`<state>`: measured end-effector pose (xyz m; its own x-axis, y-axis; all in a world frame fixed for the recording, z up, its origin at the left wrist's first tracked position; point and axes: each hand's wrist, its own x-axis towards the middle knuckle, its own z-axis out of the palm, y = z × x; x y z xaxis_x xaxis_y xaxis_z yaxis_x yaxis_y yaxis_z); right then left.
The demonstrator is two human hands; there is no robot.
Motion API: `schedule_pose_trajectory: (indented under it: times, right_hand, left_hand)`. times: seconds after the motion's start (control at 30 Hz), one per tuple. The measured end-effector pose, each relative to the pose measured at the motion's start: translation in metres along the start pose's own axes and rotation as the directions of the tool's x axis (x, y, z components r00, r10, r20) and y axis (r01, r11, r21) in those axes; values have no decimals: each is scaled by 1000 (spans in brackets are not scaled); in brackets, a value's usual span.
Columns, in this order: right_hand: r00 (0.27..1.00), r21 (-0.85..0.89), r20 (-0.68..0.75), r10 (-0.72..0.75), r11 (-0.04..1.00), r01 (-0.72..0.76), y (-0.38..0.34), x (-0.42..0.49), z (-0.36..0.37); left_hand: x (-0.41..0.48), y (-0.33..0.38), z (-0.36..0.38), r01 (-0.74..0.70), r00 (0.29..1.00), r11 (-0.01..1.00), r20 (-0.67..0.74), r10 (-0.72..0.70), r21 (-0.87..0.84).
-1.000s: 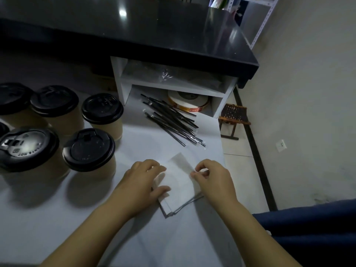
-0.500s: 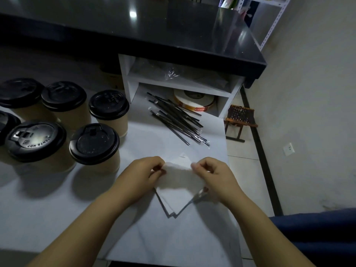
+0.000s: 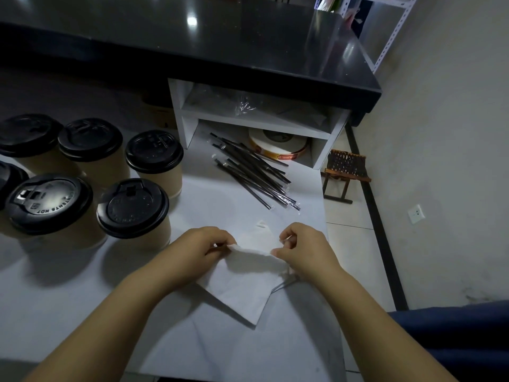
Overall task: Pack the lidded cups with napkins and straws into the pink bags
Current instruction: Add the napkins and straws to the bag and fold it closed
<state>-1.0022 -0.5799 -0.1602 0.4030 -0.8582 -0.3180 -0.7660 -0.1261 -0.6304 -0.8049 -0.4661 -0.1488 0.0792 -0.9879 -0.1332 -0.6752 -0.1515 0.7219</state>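
A white napkin (image 3: 242, 282) hangs just above the white table (image 3: 68, 299), pinched at its top edge by both hands. My left hand (image 3: 192, 250) grips its left corner and my right hand (image 3: 305, 250) grips its right corner. More napkins seem to lie beneath it, their edges partly hidden. Several brown paper cups with black lids (image 3: 132, 208) stand in a cluster at the left. A loose pile of black wrapped straws (image 3: 256, 175) lies further back, in front of a white shelf unit. No pink bag is in view.
The white shelf unit (image 3: 190, 117) holds a round tin (image 3: 278, 146) and clear plastic film. A black counter (image 3: 192, 37) runs across the back. The table's right edge drops to a tiled floor with a small wooden stool (image 3: 344, 172). My blue-clad leg (image 3: 454, 332) is at the lower right.
Both hands have lifted the top napkin off the stack by its far edge and pulled it toward me. The camera has shifted slightly left and down.
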Motion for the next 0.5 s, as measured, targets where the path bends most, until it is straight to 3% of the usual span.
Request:
schedule_pose_trajectory:
  times: [0.27, 0.5]
  right_hand:
    - [996, -44, -30, -84, 996, 82, 3, 0, -4]
    - [999, -78, 19, -47, 996, 48, 1, 4, -2]
  left_hand:
    - [5, 4, 6, -18, 1000, 998, 3, 18, 67]
    - [4, 2, 8, -12, 1000, 998, -8, 13, 60]
